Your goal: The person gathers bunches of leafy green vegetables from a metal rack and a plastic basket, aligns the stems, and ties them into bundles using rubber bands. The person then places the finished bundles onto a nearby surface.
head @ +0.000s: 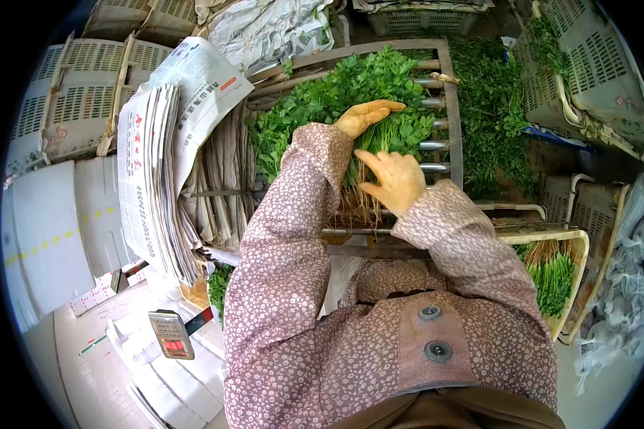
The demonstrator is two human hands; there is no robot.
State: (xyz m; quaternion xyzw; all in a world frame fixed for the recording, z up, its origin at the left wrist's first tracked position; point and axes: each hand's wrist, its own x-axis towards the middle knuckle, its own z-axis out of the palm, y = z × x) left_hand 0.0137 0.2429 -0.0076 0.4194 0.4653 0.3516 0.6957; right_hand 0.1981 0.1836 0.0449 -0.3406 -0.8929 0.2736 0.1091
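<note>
A heap of leafy green herbs (349,80), coriander or leaf celery, lies on a rack of metal bars (434,146) within a worn frame (455,115). Thin brown roots (357,206) trail from the stems towards my body. My left hand (369,117) is laid across the leaves, fingers together and pointing right; its thumb and palm side are hidden. Just nearer to me, beside the stems, is my right hand (394,179). Its thumb and forefinger are spread, with nothing seen between them, and the hand is slightly blurred.
Stacked newspapers (150,177) stand left of the rack. Plastic crates (83,96) line the far left and right; a near-right crate (582,252) holds rooted greens (553,284). Loose greens (488,107) cover the floor beyond the rack. A digital scale display (172,335) stands lower left.
</note>
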